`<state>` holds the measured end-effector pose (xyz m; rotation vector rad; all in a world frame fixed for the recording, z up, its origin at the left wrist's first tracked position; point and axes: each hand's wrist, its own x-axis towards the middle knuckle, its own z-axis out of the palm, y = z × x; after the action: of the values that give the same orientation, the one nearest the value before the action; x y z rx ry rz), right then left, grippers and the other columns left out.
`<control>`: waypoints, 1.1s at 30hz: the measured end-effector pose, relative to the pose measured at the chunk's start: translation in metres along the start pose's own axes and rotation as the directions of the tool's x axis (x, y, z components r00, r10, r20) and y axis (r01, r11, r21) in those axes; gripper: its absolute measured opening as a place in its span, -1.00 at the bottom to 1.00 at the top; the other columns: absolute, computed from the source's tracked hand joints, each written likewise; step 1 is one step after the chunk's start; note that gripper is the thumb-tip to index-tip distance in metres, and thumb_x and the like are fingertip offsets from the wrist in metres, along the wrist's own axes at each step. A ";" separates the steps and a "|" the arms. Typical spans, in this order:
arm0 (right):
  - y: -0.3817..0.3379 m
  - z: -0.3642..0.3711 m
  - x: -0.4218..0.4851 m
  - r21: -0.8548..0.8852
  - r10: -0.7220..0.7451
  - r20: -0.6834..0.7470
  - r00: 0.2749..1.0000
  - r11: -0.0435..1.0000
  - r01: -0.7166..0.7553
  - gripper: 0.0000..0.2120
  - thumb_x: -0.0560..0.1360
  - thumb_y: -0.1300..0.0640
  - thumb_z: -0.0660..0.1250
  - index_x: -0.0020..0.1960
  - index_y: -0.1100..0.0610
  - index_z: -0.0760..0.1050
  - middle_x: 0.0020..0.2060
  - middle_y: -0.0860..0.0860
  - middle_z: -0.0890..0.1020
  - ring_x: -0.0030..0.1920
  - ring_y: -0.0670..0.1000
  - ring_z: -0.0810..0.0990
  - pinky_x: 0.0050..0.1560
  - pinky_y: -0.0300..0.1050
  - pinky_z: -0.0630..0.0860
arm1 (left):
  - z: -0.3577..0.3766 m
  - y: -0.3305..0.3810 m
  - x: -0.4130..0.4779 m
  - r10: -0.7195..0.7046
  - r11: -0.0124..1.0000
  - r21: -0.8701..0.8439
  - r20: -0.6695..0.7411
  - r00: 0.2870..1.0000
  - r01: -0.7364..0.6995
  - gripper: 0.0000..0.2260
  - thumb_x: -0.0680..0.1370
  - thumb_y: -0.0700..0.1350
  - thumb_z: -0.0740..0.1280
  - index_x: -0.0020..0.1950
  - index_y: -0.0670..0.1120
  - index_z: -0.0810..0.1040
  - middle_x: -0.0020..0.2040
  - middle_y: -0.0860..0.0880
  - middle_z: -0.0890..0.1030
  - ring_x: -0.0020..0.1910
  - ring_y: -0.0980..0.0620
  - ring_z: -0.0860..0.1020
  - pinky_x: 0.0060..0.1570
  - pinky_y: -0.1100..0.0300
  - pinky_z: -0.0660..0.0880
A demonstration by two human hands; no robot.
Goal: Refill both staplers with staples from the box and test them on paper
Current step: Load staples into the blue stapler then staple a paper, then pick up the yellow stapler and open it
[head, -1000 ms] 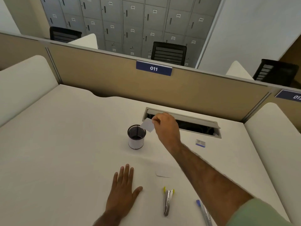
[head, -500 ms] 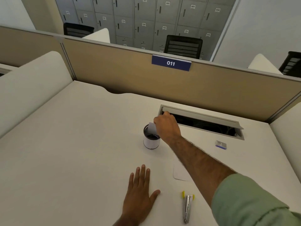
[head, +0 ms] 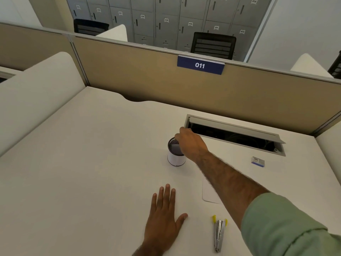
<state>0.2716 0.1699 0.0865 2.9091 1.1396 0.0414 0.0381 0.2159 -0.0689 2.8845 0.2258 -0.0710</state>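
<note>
White table (head: 92, 163) fills the view, closed off at the back by a beige partition (head: 147, 80) that carries a blue plate (head: 200, 65) with "011" in white. Behind the partition stands a wall of grey lockers (head: 166, 8). Their small tags read 028, 029, 030, 031 and 032 along one row, and the other tags are too blurred to read. Two black mesh chairs (head: 213, 45) show above the partition edge.

The right hand (head: 191, 145) is stretched out from a green sleeve (head: 286, 228). Its fingers bend down over the mouth of a white cup (head: 176, 159) with a dark rim and dark inside. A pale slip of paper (head: 175, 147) sits inside the cup just under the fingertips; I cannot tell whether they pinch it or have let go. Just beyond this hand, a cable hatch (head: 234, 126) in the table has its grey lid tilted up.

To the right of the right hand, apart from it, lies the small blue-and-white staple box (head: 258, 161); its print is too small to read. Under the right forearm lies a white sheet of paper (head: 210, 193), partly covered by the arm.

The left hand (head: 164, 215) is pressed flat on the table, nearer the person than the cup. Its fingers are straight and close together, with the thumb spread to the side. Just to its right lies a silver stapler (head: 219, 235) with yellow tips, pointing away from the person. It touches neither hand.
</note>
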 end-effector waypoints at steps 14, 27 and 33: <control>0.009 0.059 -0.233 0.614 0.753 0.046 0.656 0.497 -0.614 -0.82 0.53 0.09 0.32 0.13 0.03 0.55 -0.04 -0.05 0.55 -0.06 -0.05 0.57 -0.06 -0.15 0.50 | 0.001 -0.003 -0.001 0.043 0.999 -0.004 -0.005 0.999 -0.043 -0.27 0.62 0.35 -0.11 0.63 -0.10 -0.03 0.65 -0.10 -0.08 0.63 -0.09 -0.09 0.53 -0.07 -0.08; -0.030 0.087 -0.283 0.455 0.734 0.314 0.602 0.441 -0.774 -0.41 0.44 -0.07 0.34 0.41 -0.02 0.25 0.20 0.01 0.46 0.21 0.07 0.47 0.07 -0.01 0.50 | -0.008 0.008 -0.006 0.029 0.999 -0.032 0.062 0.998 -0.027 -0.26 0.58 0.32 -0.19 0.63 -0.13 -0.16 0.63 -0.10 -0.22 0.61 -0.09 -0.23 0.56 0.04 -0.25; -0.030 0.085 -0.283 0.512 0.717 0.292 0.634 0.443 -0.736 -0.48 0.43 0.01 0.34 0.35 -0.03 0.30 0.13 0.01 0.50 0.09 0.07 0.56 0.02 -0.03 0.54 | -0.027 0.045 -0.020 0.062 0.956 -0.285 -0.024 0.998 -0.066 -0.63 0.63 0.04 0.25 0.39 -0.08 0.48 0.40 -0.05 0.48 0.37 -0.08 0.46 0.36 0.08 0.39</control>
<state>0.0461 -0.0006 -0.0044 3.6705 -0.3267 -0.4357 0.0259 0.1766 -0.0305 2.6014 0.1327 -0.0045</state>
